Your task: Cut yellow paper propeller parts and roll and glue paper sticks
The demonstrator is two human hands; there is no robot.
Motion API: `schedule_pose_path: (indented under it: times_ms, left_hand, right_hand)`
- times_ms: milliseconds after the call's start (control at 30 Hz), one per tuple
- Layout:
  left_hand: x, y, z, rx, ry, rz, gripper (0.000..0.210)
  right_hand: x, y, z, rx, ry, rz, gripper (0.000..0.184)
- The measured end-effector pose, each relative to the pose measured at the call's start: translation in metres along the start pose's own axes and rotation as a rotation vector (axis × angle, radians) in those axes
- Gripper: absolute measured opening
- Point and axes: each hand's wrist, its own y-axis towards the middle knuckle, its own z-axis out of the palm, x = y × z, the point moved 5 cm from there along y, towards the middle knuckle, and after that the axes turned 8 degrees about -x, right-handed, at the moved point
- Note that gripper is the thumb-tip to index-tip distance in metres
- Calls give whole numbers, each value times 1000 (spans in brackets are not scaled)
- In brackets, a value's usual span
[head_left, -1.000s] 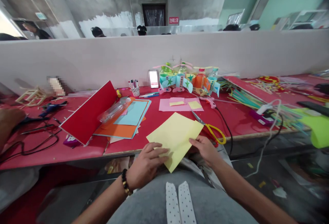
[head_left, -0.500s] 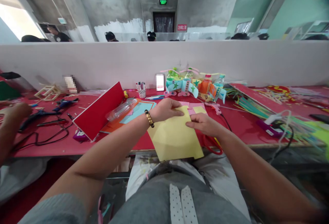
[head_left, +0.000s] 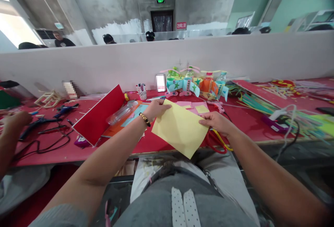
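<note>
- Yellow sheet (head_left: 182,129): held up btwn both hands over the table's (head_left: 146,145) front edge, lower corner pointing at the lap.
- L hand (head_left: 158,109): thumb + fingers pinching the sheet's upper L corner. R hand (head_left: 215,121): pinching its R corner.
- Progress: sheet looks whole, no cuts or folds I can make out, so prob. early w/ this piece; any shaping looks undone.
- Scissors (head_left: 221,139) unheld, just beside the R hand; yellow + red handles show, blades hidden.
- Done, by the look of it: row of bottle toys (head_left: 186,83) at the back, w/ coloured caps, thin strips across the tops, curved paper panels w/ stars. Exact no. unclear.
- Small yellow piece (head_left: 202,109) lies flat on pink paper, approx. rectangular, prob. cut already.
- Materials: sheet is matte, smooth, thin but fairly stiff, 4-cornered. Clear bottle (head_left: 121,113) to the L: shiny plastic, on its side, by a flat, tilted red board (head_left: 100,115).
</note>
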Motion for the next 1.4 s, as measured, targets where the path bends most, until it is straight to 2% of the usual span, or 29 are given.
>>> schedule_pose_path:
  times_ms: [133, 267, 333, 533, 733, 867, 1033, 1167, 1267, 1400]
  left_hand:
    - [-9, -17, 16, 43, 11, -6, 30]
    - [-15, -33, 32, 77, 79, 56, 27]
    - [-19, -37, 36, 93, 112, 108, 28]
    - [-27, -38, 36, 32, 216, 259, 29]
    - [-28, -38, 43, 15, 256, 386, 24]
    - [-32, -34, 32, -35, 190, 343, 24]
    - [-43, -28, 7, -78, 65, 324, 21]
    - [-44, -25, -8, -113, 12, 286, 20]
    - [-41, -25, -11, -85, 30, 243, 21]
    - [-42, -25, -15, -67, 126, 251, 25]
  right_hand:
    - [25, 6, 15, 70, -145, -109, 32]
    - [54, 17, 31, -29, -249, -324, 29]
    - [62, 21, 38, -63, -298, -387, 29]
    - [68, 23, 48, -41, -317, -424, 25]
    - [71, 19, 48, -89, -384, -472, 20]
    - [65, 15, 35, -97, -320, -452, 19]
    - [50, 7, 4, -150, -317, -335, 19]
    - [37, -2, -16, -148, -219, -243, 17]
    - [26, -7, -19, -115, -132, -165, 16]
    - [15, -14, -10, -103, -17, -112, 13]
